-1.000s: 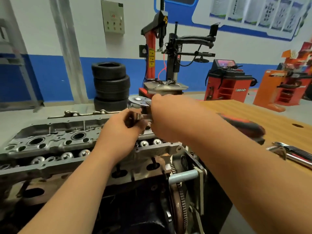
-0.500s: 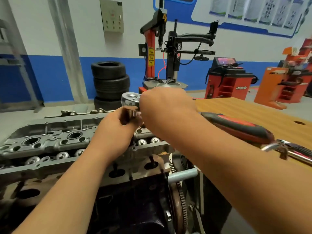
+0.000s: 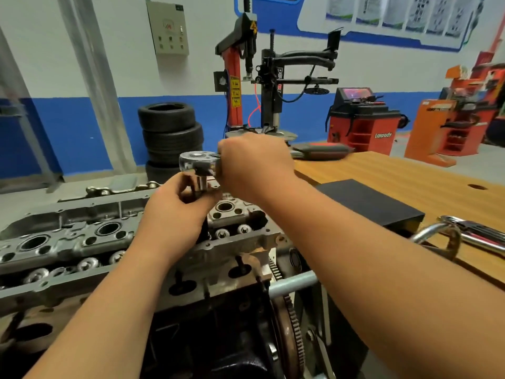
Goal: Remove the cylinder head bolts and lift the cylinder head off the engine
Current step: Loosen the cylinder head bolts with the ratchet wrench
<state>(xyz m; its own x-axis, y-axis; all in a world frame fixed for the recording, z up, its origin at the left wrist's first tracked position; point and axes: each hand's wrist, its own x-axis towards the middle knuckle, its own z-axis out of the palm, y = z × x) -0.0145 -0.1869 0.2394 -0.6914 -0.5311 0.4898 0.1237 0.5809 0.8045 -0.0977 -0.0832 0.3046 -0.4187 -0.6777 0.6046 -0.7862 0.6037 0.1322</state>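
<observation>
The grey aluminium cylinder head (image 3: pixel 68 242) lies across the engine block (image 3: pixel 191 337) in front of me. A chrome ratchet wrench (image 3: pixel 198 161) stands on a socket extension above the head's right end. My left hand (image 3: pixel 175 214) pinches the socket shaft just below the ratchet head. My right hand (image 3: pixel 254 165) grips the ratchet beside its head. The red and black handle (image 3: pixel 319 150) sticks out to the right past my right hand. The bolt under the socket is hidden by my left hand.
A wooden workbench (image 3: pixel 396 176) stands at the right with a black box (image 3: pixel 371 203) and chrome tools (image 3: pixel 470 236) on it. The flywheel ring gear (image 3: pixel 292 337) sits at the block's right end. Stacked tyres (image 3: pixel 170 135), a tyre changer (image 3: pixel 262 77) and red machines (image 3: pixel 363 121) are behind.
The ratchet handle has swung away from me, from over the near bench towards the far right. Both hands rose slightly with the wrench, and the black box came into view.
</observation>
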